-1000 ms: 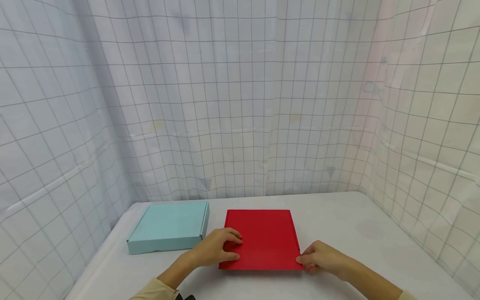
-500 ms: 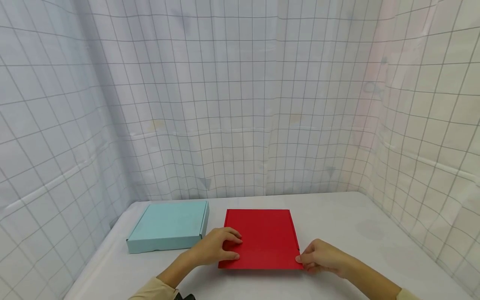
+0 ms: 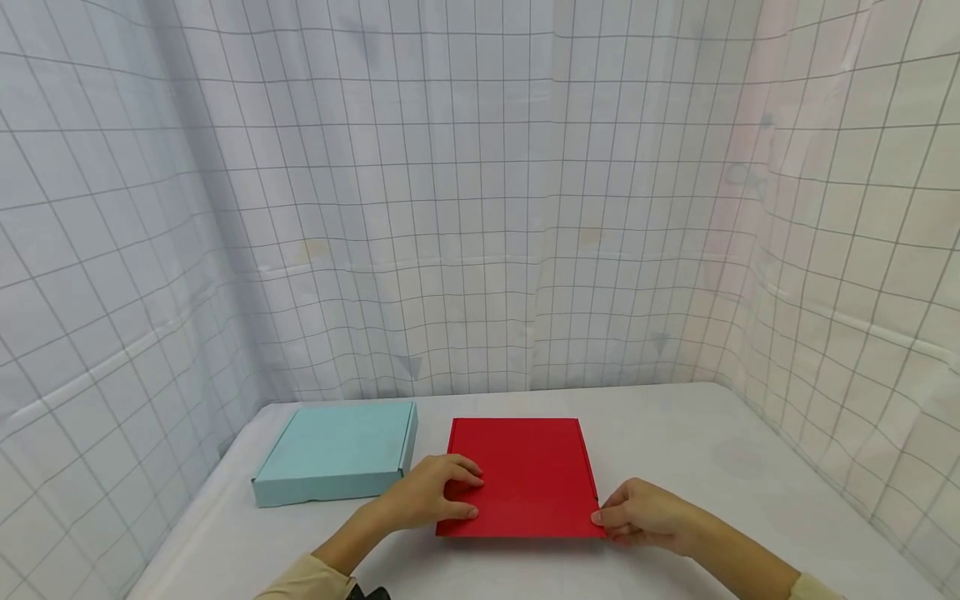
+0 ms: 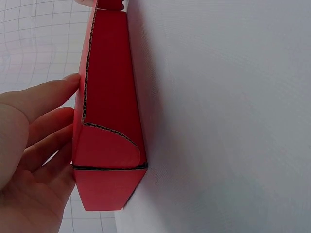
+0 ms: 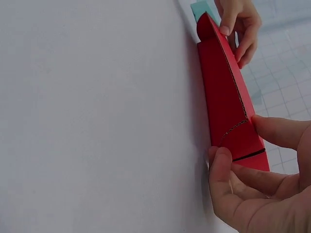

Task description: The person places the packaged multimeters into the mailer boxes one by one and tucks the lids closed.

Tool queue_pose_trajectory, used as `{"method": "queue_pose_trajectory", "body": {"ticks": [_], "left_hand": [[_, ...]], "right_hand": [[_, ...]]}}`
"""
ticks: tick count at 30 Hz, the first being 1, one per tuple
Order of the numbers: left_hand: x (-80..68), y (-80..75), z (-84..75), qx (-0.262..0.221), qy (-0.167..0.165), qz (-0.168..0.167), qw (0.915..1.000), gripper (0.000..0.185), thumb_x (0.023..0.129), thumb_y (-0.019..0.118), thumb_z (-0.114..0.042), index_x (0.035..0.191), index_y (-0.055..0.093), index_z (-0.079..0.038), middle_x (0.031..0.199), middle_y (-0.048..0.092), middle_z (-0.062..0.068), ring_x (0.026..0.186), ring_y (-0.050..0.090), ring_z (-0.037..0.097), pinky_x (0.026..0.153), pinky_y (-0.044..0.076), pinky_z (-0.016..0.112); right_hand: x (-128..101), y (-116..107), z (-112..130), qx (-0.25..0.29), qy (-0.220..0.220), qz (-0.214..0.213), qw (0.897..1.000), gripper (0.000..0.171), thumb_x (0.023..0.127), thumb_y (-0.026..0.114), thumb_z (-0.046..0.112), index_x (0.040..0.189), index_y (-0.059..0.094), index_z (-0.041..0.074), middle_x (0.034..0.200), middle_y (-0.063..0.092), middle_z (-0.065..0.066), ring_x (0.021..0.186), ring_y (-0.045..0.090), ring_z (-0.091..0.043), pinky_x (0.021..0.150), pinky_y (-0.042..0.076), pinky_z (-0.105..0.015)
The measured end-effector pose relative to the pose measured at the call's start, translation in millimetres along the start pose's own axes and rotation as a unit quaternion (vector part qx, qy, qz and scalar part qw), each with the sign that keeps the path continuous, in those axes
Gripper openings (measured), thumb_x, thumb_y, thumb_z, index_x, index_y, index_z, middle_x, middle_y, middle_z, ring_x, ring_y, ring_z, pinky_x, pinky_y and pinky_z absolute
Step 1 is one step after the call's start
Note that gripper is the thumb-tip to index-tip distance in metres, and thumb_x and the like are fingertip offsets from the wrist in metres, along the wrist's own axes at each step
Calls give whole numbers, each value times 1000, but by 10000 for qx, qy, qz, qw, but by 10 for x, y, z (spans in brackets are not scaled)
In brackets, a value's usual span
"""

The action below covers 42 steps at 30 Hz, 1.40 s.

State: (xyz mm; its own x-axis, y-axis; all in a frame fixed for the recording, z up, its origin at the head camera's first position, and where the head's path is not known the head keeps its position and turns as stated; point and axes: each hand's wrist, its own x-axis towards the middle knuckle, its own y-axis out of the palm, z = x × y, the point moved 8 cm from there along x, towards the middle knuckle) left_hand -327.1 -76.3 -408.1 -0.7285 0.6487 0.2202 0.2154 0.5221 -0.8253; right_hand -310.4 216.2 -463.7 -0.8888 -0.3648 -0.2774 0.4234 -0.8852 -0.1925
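Note:
A flat red cardboard box [image 3: 525,471] lies on the white tabletop, its lid down over the base. My left hand [image 3: 429,493] rests on the lid's left side with loosely bent fingers; in the left wrist view the thumb touches near the lid's front edge. At the front right corner my right hand [image 3: 651,518] pinches the box, thumb on the lid and fingers at the side. In the right wrist view those fingers press by a curved corner flap [image 5: 243,138]. A matching curved flap [image 4: 107,145] shows at the left corner.
A closed light blue box [image 3: 337,446] sits left of the red one, near my left forearm. White gridded curtains [image 3: 480,208] surround the white table [image 3: 697,442] at the back and both sides. Part of a dark object [image 3: 367,592] shows at the bottom edge.

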Motion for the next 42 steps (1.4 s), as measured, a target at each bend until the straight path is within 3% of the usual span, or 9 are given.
{"method": "queue_pose_trajectory", "body": {"ticks": [8,13,19,24,29,33,37,39,42], "left_hand": [[4,7,22,71,-20,23,10000,38,89,83,-27,120,78,-7,126,66,1,120,59,26,95,55,34],[10,3,29,99,-11,19,9999,38,89,84,-26,121,78,-7,126,66,0,120,59,26,96,55,36],[4,17,42,98,-58,31,9999,39,88,85,-25,122,77,-8,127,65,0,121,58,26,96,55,36],[-9,31,50,111,-53,-18,9999,39,87,85,-25,122,77,-9,128,65,-1,122,58,26,97,54,38],[-20,53,58,126,-10,-47,9999,40,88,84,-24,124,76,-9,130,64,0,123,57,26,98,54,38],[-43,63,74,241,-27,-126,9996,45,89,84,-23,129,71,-7,132,64,0,123,57,26,100,53,40],[-101,26,94,262,-102,-346,9990,54,87,85,-21,134,65,-5,134,62,4,124,57,29,98,54,42],[-144,-11,120,296,-204,-482,9982,56,86,86,-21,135,64,-5,135,60,5,125,56,30,97,55,44],[-210,-76,174,309,-363,-684,9965,58,85,86,-20,136,64,-4,137,59,6,127,54,32,97,55,48]], "right_hand": [[-3,28,-15,582,113,238,9980,24,93,76,9,104,63,-8,89,70,-11,73,63,-13,76,58,-28],[11,26,2,548,50,252,9982,19,94,75,7,102,68,-9,88,72,-9,74,64,-13,76,59,-28],[47,-16,23,-327,-96,10,9994,19,93,76,8,101,72,-9,90,73,-9,78,65,-17,74,60,-30],[62,-44,82,-1470,-371,-195,9882,16,92,79,14,94,76,-1,81,72,-6,75,63,-18,69,58,-32],[63,-101,220,-2730,-801,-720,9560,33,84,86,23,103,76,-1,85,70,-2,78,63,-19,70,56,-38],[36,-78,381,-3667,-1604,-1027,9106,67,78,91,27,128,65,-8,114,70,-8,97,66,-25,80,58,-45],[-11,1,491,-4286,-2302,-1042,8675,78,78,91,29,140,58,-5,136,60,-17,119,60,-37,94,54,-56],[-26,29,521,-4449,-2484,-1029,8543,78,80,91,30,141,57,-4,142,57,-18,127,55,-40,99,51,-59],[-26,54,537,-4584,-2629,-954,8436,77,82,89,31,143,57,-4,148,53,-17,133,51,-42,102,48,-59]]}}
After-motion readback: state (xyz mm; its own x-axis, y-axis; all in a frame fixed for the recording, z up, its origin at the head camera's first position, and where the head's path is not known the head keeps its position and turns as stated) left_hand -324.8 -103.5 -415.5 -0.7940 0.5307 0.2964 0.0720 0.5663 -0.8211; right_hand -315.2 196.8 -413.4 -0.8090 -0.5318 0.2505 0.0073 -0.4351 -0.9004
